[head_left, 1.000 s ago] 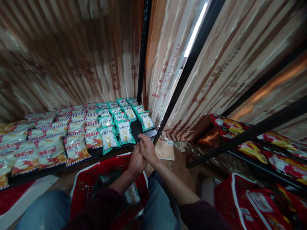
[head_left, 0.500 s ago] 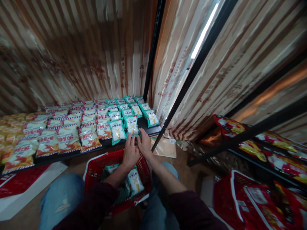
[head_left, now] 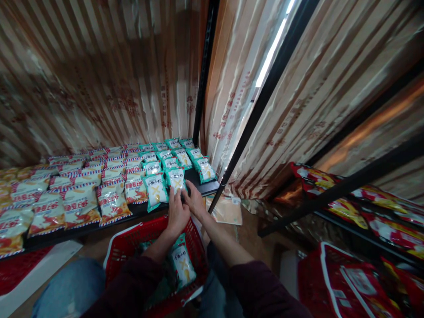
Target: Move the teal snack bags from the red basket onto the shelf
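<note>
Black shelf (head_left: 196, 176) of packets (head_left: 155, 190), curtains (head_left: 132, 75) behind

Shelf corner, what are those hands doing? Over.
Left hand and right hand at green-and-white, pillow-shaped plastic packet; grip unclear. Packet lies on black shelf. Red plastic basket below. Slanting black post beside right wrist.

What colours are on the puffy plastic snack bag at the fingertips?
The plastic snack bag is mostly white with teal-green edges; the head view shows it best.
</note>
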The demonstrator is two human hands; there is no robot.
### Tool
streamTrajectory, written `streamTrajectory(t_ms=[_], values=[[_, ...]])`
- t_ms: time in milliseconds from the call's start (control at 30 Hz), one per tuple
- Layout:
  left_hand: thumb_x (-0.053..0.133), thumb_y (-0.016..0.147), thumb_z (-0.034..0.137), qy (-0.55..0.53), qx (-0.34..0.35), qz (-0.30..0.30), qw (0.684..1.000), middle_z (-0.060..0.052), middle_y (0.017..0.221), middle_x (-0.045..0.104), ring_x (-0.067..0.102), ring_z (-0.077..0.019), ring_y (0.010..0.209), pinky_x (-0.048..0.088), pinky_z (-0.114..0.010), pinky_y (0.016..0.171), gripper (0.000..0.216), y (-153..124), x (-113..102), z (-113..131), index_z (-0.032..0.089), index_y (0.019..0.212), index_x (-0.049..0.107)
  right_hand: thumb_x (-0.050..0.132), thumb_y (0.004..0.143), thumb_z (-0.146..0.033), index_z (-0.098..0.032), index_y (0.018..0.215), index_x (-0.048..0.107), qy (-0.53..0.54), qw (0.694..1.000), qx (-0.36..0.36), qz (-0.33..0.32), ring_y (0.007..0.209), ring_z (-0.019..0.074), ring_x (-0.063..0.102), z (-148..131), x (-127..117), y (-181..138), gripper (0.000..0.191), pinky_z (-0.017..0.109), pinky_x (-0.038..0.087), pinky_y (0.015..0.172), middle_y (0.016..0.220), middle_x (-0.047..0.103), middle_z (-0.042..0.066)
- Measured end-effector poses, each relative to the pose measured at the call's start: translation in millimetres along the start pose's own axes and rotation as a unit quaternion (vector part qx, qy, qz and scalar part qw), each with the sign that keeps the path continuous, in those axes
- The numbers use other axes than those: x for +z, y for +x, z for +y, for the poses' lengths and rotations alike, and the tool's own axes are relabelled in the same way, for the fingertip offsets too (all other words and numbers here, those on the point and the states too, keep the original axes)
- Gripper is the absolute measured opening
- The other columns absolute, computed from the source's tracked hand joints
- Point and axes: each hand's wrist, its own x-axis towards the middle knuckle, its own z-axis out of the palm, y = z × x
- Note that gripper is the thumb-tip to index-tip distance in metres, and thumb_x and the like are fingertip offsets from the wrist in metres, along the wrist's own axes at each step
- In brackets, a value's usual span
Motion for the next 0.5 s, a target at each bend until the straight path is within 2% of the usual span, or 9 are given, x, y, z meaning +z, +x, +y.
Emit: streamTrajectory(t_ms=[267, 500], values=[[0.042, 0.071, 0.000, -0.018, 0.037, 0.008, 0.999, -0.014, 0.151, 0.027, 0.024, -0.0256, 0.141, 0.024, -0.044, 0.116, 0.055, -5, 1, 10, 0.013, 0.123, 0.053, 0.048, 0.083, -0.026, -0.013, 0.123, 0.056, 0.027, 0.999, -0.012, 0.030, 0.110, 0.0230, 0.059, -3, -11, -2, 0.042, 0.039, 0.047, 0.097, 0.119, 0.063, 0.014], [0.042, 0.068, -0.001, -0.051, 0.051, -0.013, 0.997, -0.015, 0.149, 0.031, 0.029, -0.0251, 0.139, 0.032, -0.042, 0.113, 0.056, 19, 8, 30, 0.011, 0.121, 0.054, 0.044, 0.086, -0.026, -0.013, 0.124, 0.055, -0.006, 0.997, -0.004, 0.080, 0.114, 0.0237, 0.056, -2, -28, 20, 0.041, 0.042, 0.044, 0.100, 0.123, 0.060, 0.014]])
